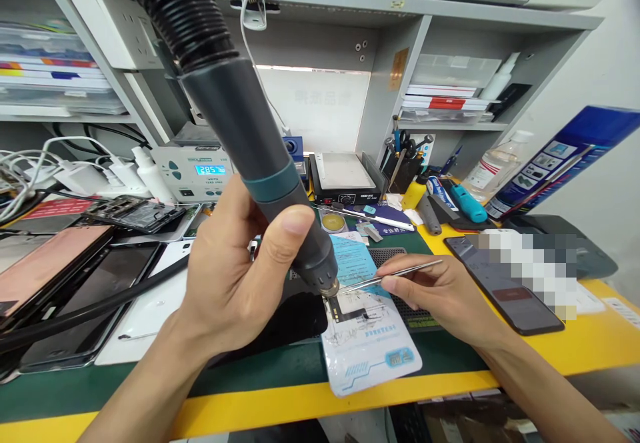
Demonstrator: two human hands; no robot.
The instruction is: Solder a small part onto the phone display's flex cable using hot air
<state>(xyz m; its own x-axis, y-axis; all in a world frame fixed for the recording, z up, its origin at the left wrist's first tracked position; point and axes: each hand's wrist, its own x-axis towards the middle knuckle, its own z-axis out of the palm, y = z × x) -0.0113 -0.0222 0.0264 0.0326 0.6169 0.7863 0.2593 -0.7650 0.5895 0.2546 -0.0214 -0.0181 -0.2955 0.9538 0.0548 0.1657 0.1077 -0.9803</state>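
Note:
My left hand [235,276] is wrapped round the dark grey handle of a hot air gun [240,119], its nozzle pointing down. In my right hand [443,296] a pair of metal tweezers [413,268] is pinched, the tips reaching left to just beside the nozzle. Below the nozzle, a small dark circuit board [344,311] lies on a white and blue printed sheet [373,366]. The nozzle partly hides the board's upper end, and I cannot tell whether the tweezers touch it. Under the sheet's right side is a dark perforated pad [423,319].
A hot air station [193,173] with a lit display stands behind on the left. A hose [100,306] crosses several phones at left. A dark phone [500,283] lies at right. Behind are a heating plate [345,173], a tin of paste [333,223] and a clear bottle [497,166].

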